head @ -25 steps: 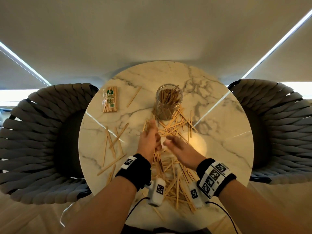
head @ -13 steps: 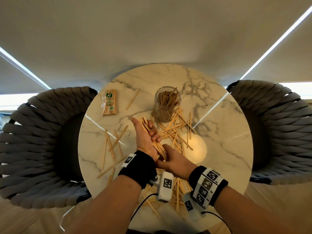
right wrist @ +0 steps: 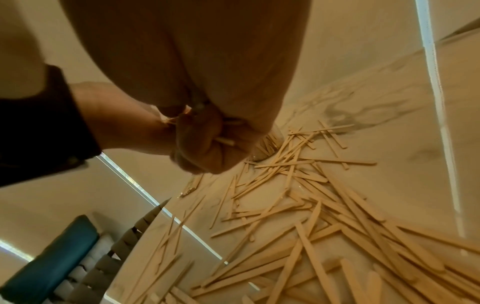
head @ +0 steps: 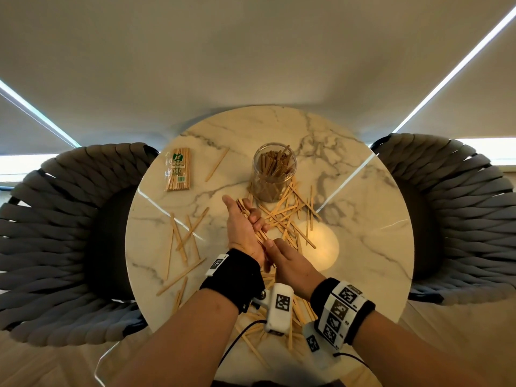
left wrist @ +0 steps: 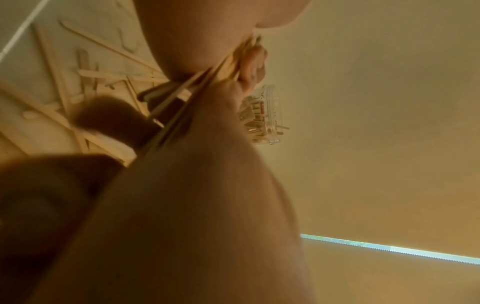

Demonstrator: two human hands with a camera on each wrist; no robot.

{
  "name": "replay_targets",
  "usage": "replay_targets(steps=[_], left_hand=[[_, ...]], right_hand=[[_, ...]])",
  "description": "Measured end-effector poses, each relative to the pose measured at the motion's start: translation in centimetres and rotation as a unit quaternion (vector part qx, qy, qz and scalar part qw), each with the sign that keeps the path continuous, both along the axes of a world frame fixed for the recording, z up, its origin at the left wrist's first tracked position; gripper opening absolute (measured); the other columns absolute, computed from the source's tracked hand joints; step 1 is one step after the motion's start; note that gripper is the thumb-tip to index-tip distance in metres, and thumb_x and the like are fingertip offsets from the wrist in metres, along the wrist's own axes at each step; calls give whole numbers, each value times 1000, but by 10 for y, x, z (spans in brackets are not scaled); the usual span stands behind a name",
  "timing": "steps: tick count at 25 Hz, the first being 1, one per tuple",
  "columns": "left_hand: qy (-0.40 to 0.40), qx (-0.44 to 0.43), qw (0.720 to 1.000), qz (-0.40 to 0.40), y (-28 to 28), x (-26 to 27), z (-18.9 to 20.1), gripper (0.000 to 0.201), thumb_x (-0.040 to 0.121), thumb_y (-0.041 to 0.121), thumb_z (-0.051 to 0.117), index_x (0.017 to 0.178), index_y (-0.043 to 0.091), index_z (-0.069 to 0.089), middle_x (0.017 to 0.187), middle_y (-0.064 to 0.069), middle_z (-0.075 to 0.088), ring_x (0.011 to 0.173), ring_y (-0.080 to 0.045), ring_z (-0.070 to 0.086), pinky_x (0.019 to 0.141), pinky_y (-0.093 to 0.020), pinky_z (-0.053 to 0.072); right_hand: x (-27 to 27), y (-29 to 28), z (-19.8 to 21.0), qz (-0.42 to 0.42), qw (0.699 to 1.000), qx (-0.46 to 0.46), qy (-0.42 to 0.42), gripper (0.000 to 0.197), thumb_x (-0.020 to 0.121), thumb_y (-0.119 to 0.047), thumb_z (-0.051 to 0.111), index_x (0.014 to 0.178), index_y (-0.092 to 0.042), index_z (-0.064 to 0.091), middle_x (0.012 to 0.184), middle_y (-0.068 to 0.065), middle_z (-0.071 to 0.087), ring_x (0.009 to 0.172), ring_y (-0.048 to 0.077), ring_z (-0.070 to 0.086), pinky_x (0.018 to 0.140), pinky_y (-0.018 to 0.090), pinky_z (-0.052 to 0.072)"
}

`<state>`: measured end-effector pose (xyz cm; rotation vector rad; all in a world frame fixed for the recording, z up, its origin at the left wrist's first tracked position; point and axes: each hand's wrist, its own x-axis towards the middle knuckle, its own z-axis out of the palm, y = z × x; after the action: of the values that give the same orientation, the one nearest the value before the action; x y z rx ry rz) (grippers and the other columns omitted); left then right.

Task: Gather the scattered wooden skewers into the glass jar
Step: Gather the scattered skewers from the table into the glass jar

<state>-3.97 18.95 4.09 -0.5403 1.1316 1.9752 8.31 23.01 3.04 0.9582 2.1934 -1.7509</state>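
The glass jar (head: 275, 173) stands upright past the table's middle, with several skewers inside; it also shows in the left wrist view (left wrist: 267, 117). My left hand (head: 245, 216) is just in front of it, fingers curled over a bundle of skewers (head: 258, 230) that lies along the palm. My right hand (head: 272, 247) grips the bundle's near end, and its curled fingers (right wrist: 207, 144) close on the stick ends. Loose skewers (head: 287, 216) lie crossed between the hands and the jar.
A sealed packet of skewers (head: 178, 173) lies at the back left of the round marble table (head: 363, 219), with one stray skewer (head: 217, 164) beside it. More skewers lie at the left (head: 187, 236) and near the front edge (head: 297, 308). Woven chairs flank the table (head: 55, 233) (head: 446, 205).
Both hands were down on the pile. The left hand has since turned up with a bundle in it, and the right hand has drawn back to the bundle's near end.
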Motion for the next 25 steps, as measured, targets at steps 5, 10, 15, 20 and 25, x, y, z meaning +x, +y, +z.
replay_targets(steps=[5, 10, 15, 20, 25], left_hand=[[-13, 4, 1000, 24, 0, -1, 2, 24, 102, 35, 41, 93, 19, 56, 58, 4, 34, 46, -12, 29, 51, -29, 33], [-49, 4, 999, -22, -5, -4, 0, 33, 103, 31, 37, 90, 13, 61, 55, 5, 38, 46, -11, 34, 54, -27, 34], [-44, 11, 997, -63, -5, 14, -1, 28, 103, 39, 51, 112, 13, 58, 62, 1, 44, 51, -13, 43, 58, -29, 40], [40, -23, 998, -34, -2, 7, 19, 46, 96, 56, 58, 72, 17, 54, 54, 5, 30, 46, -12, 26, 46, -28, 33], [54, 75, 996, 15, 6, -9, 44, 52, 101, 51, 37, 60, 19, 42, 49, 3, 22, 44, -14, 18, 49, -30, 23]], right_hand=[[-1, 4, 4, 13, 1000, 4, -14, 34, 101, -56, 38, 94, -28, 54, 75, -7, 62, 61, 6, 54, 70, 36, 49], [5, 6, 5, 36, 998, 32, -44, 37, 100, -56, 39, 85, -25, 52, 82, -3, 62, 74, 8, 58, 71, 29, 47], [1, 8, 6, -4, 998, 44, -43, 49, 98, -58, 45, 87, -12, 59, 76, 6, 66, 60, 13, 62, 60, 32, 47], [1, 15, 16, -66, 996, -56, -2, 57, 97, -60, 48, 91, -5, 60, 65, 3, 63, 52, 17, 56, 50, 28, 48], [8, 20, 12, -246, 916, -316, -16, 65, 104, -55, 31, 96, 0, 65, 81, 19, 67, 67, 27, 67, 62, 34, 57]])
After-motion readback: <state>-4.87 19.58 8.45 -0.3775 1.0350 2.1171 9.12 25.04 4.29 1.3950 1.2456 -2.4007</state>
